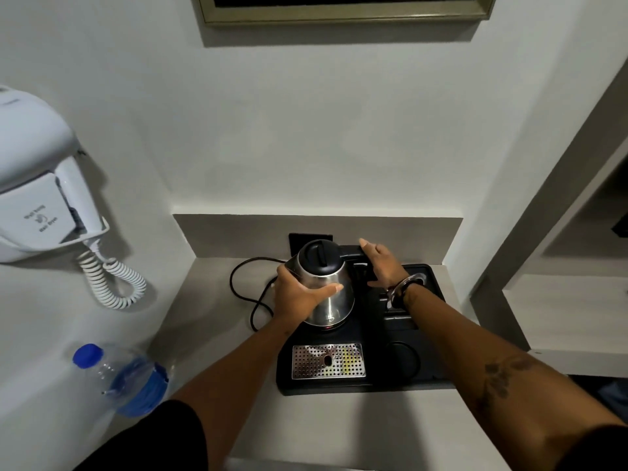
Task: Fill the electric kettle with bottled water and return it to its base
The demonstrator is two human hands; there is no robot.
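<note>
Under both hands stands the kettle [324, 287], lid shut, on its base on the tray [428, 379] — left hand [299, 295] cupping its steel side to steady it, right hand [380, 263] wrapped on the handle. Behind the left elbow lies the capped bottle [125, 379] — unused.

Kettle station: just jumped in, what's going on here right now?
A person has both hands on the steel kettle: left hand cupping its body, right hand on the black handle. The kettle sits on the black tray, lid closed. The water bottle stands capped on the counter's left, untouched.
</note>
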